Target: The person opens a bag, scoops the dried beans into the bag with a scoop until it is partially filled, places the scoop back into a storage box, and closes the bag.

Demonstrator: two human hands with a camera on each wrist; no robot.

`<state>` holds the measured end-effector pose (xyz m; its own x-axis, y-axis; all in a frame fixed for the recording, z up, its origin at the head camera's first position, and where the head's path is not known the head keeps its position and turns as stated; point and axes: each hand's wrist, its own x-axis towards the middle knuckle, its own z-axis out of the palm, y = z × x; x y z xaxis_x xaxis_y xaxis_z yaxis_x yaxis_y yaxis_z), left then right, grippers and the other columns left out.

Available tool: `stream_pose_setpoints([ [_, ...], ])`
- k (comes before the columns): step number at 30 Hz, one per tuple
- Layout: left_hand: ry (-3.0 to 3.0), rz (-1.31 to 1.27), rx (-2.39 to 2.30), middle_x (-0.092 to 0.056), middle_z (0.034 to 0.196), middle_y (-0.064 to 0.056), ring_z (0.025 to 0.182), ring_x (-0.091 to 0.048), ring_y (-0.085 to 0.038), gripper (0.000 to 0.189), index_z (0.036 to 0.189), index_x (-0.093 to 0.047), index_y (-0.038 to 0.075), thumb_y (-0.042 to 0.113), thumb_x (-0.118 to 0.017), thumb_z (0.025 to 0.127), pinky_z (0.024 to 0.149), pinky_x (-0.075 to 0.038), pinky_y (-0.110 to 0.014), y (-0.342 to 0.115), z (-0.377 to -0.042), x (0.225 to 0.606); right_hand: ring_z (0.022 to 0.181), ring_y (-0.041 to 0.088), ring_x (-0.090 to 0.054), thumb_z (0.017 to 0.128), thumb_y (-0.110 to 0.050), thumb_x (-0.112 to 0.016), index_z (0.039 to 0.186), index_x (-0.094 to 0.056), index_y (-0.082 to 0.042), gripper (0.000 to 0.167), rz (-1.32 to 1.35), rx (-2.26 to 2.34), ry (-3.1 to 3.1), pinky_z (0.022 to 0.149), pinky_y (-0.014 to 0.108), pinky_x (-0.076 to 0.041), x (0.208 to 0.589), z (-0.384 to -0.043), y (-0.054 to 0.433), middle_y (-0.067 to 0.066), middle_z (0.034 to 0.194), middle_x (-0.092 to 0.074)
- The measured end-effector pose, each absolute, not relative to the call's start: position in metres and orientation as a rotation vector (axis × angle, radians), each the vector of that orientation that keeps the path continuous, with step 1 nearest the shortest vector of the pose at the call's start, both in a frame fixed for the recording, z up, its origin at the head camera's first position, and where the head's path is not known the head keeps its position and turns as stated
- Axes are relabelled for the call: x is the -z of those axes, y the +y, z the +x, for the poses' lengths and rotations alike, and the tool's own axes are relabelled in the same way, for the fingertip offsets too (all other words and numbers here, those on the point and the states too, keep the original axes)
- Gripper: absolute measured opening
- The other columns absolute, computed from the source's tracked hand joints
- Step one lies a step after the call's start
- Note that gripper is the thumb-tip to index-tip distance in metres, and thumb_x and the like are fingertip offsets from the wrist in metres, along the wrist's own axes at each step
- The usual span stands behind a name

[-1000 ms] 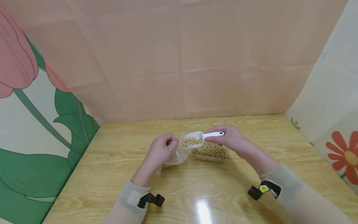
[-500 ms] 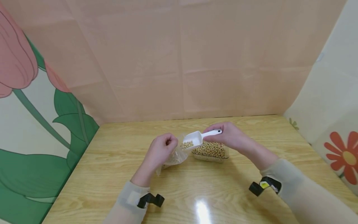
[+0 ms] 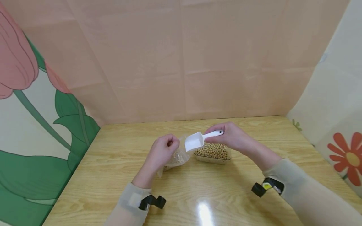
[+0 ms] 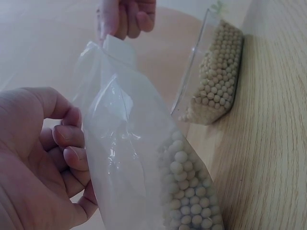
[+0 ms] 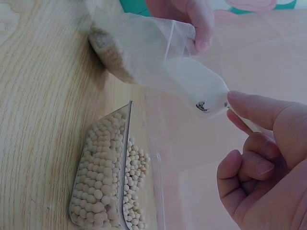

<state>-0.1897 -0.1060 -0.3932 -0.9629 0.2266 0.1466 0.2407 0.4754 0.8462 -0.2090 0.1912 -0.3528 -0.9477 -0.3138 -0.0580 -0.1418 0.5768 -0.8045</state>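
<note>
My left hand [image 3: 163, 151] pinches the rim of a clear plastic bag [image 4: 129, 143], holding its mouth up. Soybeans [image 4: 189, 196] lie in the bottom of the bag, which rests on the table. With thumb and fingers, my right hand [image 3: 232, 135] grips the handle of a white scoop [image 3: 194, 141]. The scoop tilts down to the left with its front end inside the bag's mouth, and its bowl shows no beans. Below my right hand stands a clear rectangular container [image 5: 103, 167] filled with soybeans.
Everything stands on a wood-grain table [image 3: 181, 194]. A pink sheet [image 3: 183, 62] hangs behind its far edge. Walls with printed flowers [image 3: 353, 158] flank both sides. A black wrist camera [image 3: 152, 201] is strapped to each sleeve.
The scoop, heaped with soybeans a second ago, has tipped toward the bag and its beans have slid out into it. My right hand has risen slightly; the left has stayed nearly still.
</note>
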Motion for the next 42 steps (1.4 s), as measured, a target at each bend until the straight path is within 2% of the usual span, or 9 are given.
stream_pose_setpoints([
  [5, -2.687, -0.426, 1.533, -0.050, 0.070, 0.002, 0.062, -0.044, -0.016, 0.026, 0.086, -0.067, 0.014, 0.022, -0.061, 0.110, 0.060, -0.040, -0.032, -0.106, -0.191, 0.394, 0.111, 0.027, -0.070, 0.094, -0.042, -0.089, 0.121, -0.084, -0.018, 0.037, -0.372, 1.361, 2.572, 0.096, 0.047, -0.052, 0.353, -0.208, 0.192, 0.003, 0.121, -0.079],
  [11, -2.690, -0.418, 1.524, -0.050, 0.071, 0.002, 0.064, -0.045, -0.016, 0.026, 0.084, -0.067, 0.014, 0.022, -0.062, 0.109, 0.061, -0.040, -0.033, -0.106, -0.191, 0.394, 0.102, 0.026, -0.067, 0.094, -0.035, -0.089, 0.129, -0.080, -0.010, 0.043, -0.322, 1.483, 2.506, 0.087, 0.038, -0.054, 0.351, -0.204, 0.200, 0.007, 0.117, -0.077],
  [16, -2.688, -0.419, 1.525, -0.050, 0.072, 0.002, 0.065, -0.047, -0.016, 0.026, 0.084, -0.065, 0.014, 0.021, -0.062, 0.108, 0.061, -0.041, -0.033, -0.105, -0.192, 0.392, 0.097, 0.024, -0.063, 0.095, -0.036, -0.089, 0.132, -0.079, -0.010, 0.046, -0.257, 1.525, 2.530, 0.082, 0.036, -0.052, 0.350, -0.199, 0.214, 0.005, 0.115, -0.075],
  [27, -2.672, -0.433, 1.531, -0.048, 0.071, 0.003, 0.064, -0.046, -0.016, 0.028, 0.080, -0.061, 0.014, 0.020, -0.061, 0.108, 0.061, -0.040, -0.033, -0.105, -0.193, 0.391, 0.085, 0.021, -0.059, 0.096, -0.039, -0.088, 0.133, -0.078, -0.008, 0.049, -0.149, 1.546, 2.609, 0.072, 0.033, -0.049, 0.366, -0.194, 0.250, 0.000, 0.097, -0.067],
  [39, -2.677, -0.422, 1.517, -0.048, 0.071, 0.003, 0.063, -0.045, -0.016, 0.027, 0.081, -0.063, 0.015, 0.020, -0.061, 0.107, 0.061, -0.039, -0.033, -0.106, -0.193, 0.394, 0.083, 0.020, -0.056, 0.097, -0.040, -0.087, 0.136, -0.077, -0.007, 0.052, -0.130, 1.438, 2.671, 0.066, 0.032, -0.047, 0.384, -0.199, 0.277, 0.005, 0.100, -0.067],
  [42, -2.677, -0.423, 1.512, -0.049, 0.071, 0.003, 0.063, -0.046, -0.016, 0.026, 0.081, -0.064, 0.015, 0.020, -0.061, 0.106, 0.061, -0.039, -0.033, -0.105, -0.193, 0.394, 0.083, 0.020, -0.056, 0.097, -0.041, -0.086, 0.136, -0.077, -0.007, 0.053, -0.138, 1.394, 2.692, 0.066, 0.032, -0.048, 0.388, -0.201, 0.280, 0.007, 0.105, -0.069],
])
